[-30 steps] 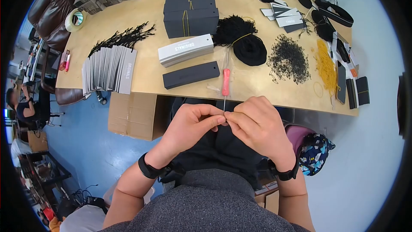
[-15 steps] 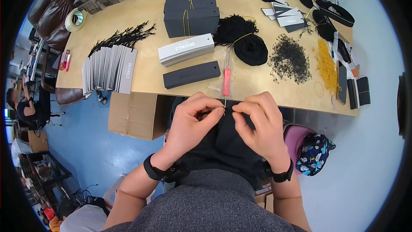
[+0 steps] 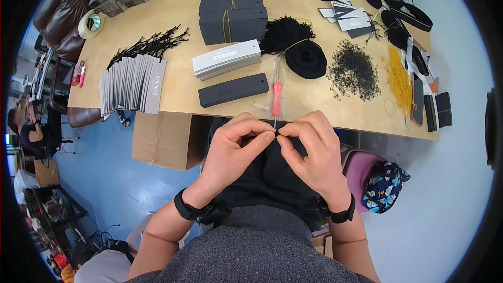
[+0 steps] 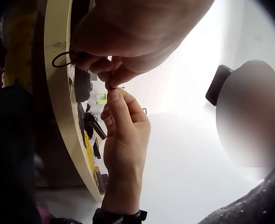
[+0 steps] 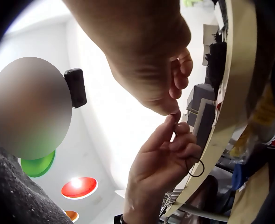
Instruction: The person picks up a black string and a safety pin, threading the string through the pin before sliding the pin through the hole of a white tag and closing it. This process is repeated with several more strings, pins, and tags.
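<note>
Both hands meet at the fingertips just beyond the table's near edge in the head view. My left hand (image 3: 234, 149) pinches a thin black cord between thumb and forefinger; its loop (image 5: 203, 168) sticks out from the hand in the right wrist view. Thumb and forefinger of my right hand (image 3: 314, 147) pinch a small dark wire pin (image 4: 120, 87), mostly hidden by the fingertips. A red-handled tool (image 3: 276, 99) lies at the table edge, its thin metal shaft pointing at the fingertips. Beyond it is a bundle of black cords (image 3: 305, 58).
On the wooden table (image 3: 175, 91) are grey tags with cords (image 3: 133, 84), a stack of printed tags (image 3: 228, 60), banded dark stacks (image 3: 233, 23), a pile of black pins (image 3: 353, 71) and yellow rubber bands (image 3: 396, 81). A cardboard box (image 3: 162, 139) stands below.
The hands were together a second ago, then the right hand drew away to the right. Now its fingertips are back against the left hand's, and both hands sit slightly higher than at first.
</note>
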Tool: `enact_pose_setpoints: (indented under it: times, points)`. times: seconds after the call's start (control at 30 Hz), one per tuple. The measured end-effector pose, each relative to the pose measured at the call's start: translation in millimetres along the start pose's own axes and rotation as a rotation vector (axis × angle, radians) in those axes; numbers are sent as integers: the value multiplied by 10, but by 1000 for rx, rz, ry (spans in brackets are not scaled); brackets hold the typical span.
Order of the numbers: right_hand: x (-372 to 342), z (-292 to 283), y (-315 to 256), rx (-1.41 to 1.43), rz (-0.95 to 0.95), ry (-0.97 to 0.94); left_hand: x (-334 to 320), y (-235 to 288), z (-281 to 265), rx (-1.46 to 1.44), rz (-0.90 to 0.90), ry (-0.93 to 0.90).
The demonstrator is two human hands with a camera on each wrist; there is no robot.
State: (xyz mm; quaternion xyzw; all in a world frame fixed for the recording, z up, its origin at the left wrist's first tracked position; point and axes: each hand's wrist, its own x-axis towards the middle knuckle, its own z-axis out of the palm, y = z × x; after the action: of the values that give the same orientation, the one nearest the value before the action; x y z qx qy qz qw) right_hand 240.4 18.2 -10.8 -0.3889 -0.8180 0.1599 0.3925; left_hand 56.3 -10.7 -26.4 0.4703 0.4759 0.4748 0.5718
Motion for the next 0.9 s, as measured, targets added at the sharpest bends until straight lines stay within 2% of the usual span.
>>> enact_pose_setpoints:
  times: [0.07,0.3,0.37,0.4,0.47,0.57,0.7,0.77,0.9]
  points:
    - [3,-1,-6,-1,33,-33,2,-7,-10,117,39,-5]
    - [8,18,-33,126,227,-106,-8,-55,-8,131,50,1]
    - [16,13,-28,347,363,-136,-6,-68,-8,114,57,-9]
    - [19,3,-11,346,363,-135,-4,-60,-15,114,58,-10]
    - [11,-26,47,510,437,-184,-2,-27,-44,22,-70,-80]
    - [-39,-49,126,634,503,-182,6,8,-53,-84,-115,-111]
    - [-51,-96,161,619,483,-165,6,39,-51,-82,-118,-109]
    - [-60,-117,181,564,445,-126,11,27,-67,51,-56,-98]
    - [-105,-182,248,577,467,-99,28,69,-95,94,-11,-100]
